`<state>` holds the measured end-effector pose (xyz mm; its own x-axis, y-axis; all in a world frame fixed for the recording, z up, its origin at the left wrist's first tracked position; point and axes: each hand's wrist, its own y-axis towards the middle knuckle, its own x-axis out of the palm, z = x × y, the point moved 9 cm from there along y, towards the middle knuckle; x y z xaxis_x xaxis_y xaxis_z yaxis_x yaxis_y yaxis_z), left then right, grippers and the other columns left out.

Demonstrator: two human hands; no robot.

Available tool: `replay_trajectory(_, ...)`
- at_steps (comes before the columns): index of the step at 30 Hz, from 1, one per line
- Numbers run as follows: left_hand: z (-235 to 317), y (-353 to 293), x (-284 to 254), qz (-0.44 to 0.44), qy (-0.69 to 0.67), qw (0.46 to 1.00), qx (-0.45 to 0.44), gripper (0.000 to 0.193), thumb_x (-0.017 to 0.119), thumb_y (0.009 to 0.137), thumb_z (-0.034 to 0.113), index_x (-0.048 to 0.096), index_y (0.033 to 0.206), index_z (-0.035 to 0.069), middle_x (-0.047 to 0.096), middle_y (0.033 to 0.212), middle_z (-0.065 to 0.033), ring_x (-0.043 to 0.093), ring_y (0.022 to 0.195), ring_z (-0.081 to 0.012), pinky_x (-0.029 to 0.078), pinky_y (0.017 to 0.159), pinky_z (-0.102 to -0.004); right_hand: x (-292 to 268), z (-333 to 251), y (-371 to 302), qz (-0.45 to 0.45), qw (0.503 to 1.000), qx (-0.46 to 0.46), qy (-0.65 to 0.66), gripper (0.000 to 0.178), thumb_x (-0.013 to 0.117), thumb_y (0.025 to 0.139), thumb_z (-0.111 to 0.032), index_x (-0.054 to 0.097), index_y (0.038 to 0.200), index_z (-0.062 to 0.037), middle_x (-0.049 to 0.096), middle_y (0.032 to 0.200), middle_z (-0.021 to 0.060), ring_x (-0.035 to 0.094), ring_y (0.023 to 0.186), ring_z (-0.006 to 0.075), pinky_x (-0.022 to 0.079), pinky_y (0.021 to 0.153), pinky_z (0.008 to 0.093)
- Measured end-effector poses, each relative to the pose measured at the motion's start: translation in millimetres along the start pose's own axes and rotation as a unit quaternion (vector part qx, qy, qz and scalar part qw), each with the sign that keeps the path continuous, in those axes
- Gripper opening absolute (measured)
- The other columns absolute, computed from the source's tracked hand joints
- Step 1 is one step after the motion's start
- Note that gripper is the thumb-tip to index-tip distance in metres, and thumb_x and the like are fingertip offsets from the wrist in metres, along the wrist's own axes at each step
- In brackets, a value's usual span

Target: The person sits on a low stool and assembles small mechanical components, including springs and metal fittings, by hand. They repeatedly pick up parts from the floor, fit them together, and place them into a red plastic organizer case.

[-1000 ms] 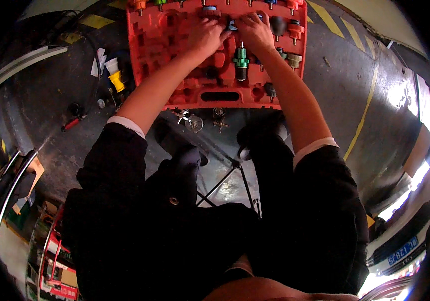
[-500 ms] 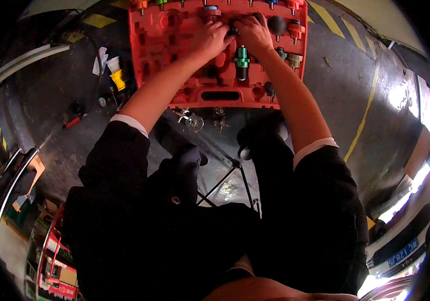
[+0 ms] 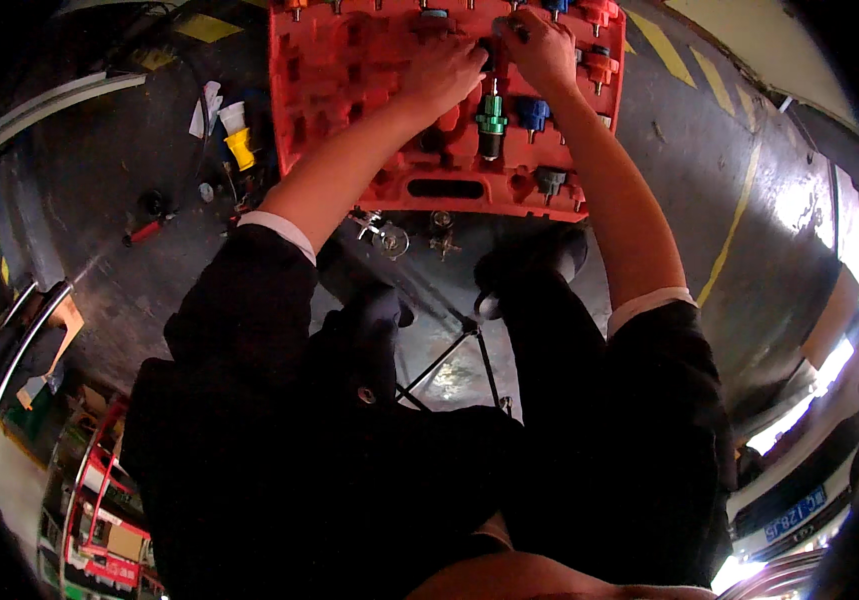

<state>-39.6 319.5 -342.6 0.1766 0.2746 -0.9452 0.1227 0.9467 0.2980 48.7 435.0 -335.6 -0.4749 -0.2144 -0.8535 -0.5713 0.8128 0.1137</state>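
Observation:
Both my hands reach over a red moulded plastic case (image 3: 349, 110) full of shaped recesses and coloured fittings. My left hand (image 3: 444, 75) is bent inward, its fingers closed around a small dark piece that they mostly hide. Just to its right, my right hand (image 3: 544, 55) pinches another small dark part (image 3: 517, 30) at the fingertips. Below the hands lies a green and black threaded fitting (image 3: 491, 125) with a metal tip. A blue fitting (image 3: 533, 114) sits beside my right forearm, and a dark grey one (image 3: 550, 181) is in the lower right corner.
Orange fittings (image 3: 599, 68) line the case's right side. On the floor near its front edge lie metal parts with a round gauge-like piece (image 3: 389, 238). A yellow and white container (image 3: 236, 136) and a red-handled tool (image 3: 147, 231) lie left. Thin black stand legs (image 3: 444, 360) show between my legs.
My hands have drawn apart, the right shifting up and right. The case sits slightly further right in view, and the blue fitting beside the green one now shows.

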Motion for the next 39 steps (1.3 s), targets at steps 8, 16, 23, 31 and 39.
replay_trajectory(8,12.3,-5.2,21.7,-0.124,0.019,0.992,0.004,0.036,0.064,0.089,0.031,0.067,0.121,0.015,0.064,0.121,-0.0076,0.055,0.12,-0.0279,0.047,0.096,-0.0473,-2.5,3.1,-8.9,0.022,0.999,-0.038,-0.011,0.036,0.064,0.092,-0.049,0.073,0.1,-0.0144,0.073,0.08,0.0087,0.071,0.078,0.0304,0.054,0.076,0.0429)
replay_trajectory(16,13.7,-14.0,14.9,-0.113,0.009,0.993,-0.041,0.042,0.063,0.09,0.034,0.064,0.127,0.014,0.06,0.127,-0.0095,0.051,0.125,-0.0289,0.045,0.098,-0.0521,-19.2,-11.0,-19.8,0.0,0.996,-0.077,-0.039,0.033,0.065,0.091,-0.044,0.072,0.105,-0.0157,0.073,0.097,0.008,0.066,0.099,0.0317,0.046,0.094,0.0457)
replay_trajectory(23,7.6,-24.3,1.5,-0.081,-0.051,0.994,-0.051,0.05,0.062,0.092,0.035,0.055,0.137,0.014,0.061,0.125,-0.0122,0.059,0.115,-0.0323,0.048,0.098,-0.0472,-34.0,-19.4,-52.5,-0.027,0.989,-0.145,-0.028,0.029,0.065,0.092,-0.039,0.07,0.108,-0.0168,0.071,0.106,0.0073,0.061,0.108,0.0302,0.043,0.099,0.046)
replay_trajectory(31,55.3,-54.8,-43.8,-0.146,-0.285,0.942,-0.097,0.059,0.068,0.092,0.039,0.052,0.141,0.012,0.057,0.137,-0.0163,0.053,0.127,-0.0356,0.041,0.109,-0.0471,-51.0,-25.7,-115.6,-0.165,0.978,-0.048,0.122,0.023,0.07,0.09,-0.03,0.074,0.106,-0.0134,0.071,0.105,0.0098,0.065,0.1,0.0296,0.048,0.092,0.0446)
replay_trajectory(39,87.9,-123.0,-110.6,-0.255,-0.453,0.832,-0.193,0.06,0.076,0.086,0.032,0.055,0.136,0.004,0.068,0.118,-0.0165,0.066,0.108,-0.0271,0.051,0.094,-0.0392,-56.8,-74.1,-219.5,-0.292,0.901,0.112,0.301,0.028,0.072,0.09,-0.023,0.073,0.114,-0.0092,0.073,0.099,0.0126,0.068,0.095,0.0191,0.051,0.086,0.0337)
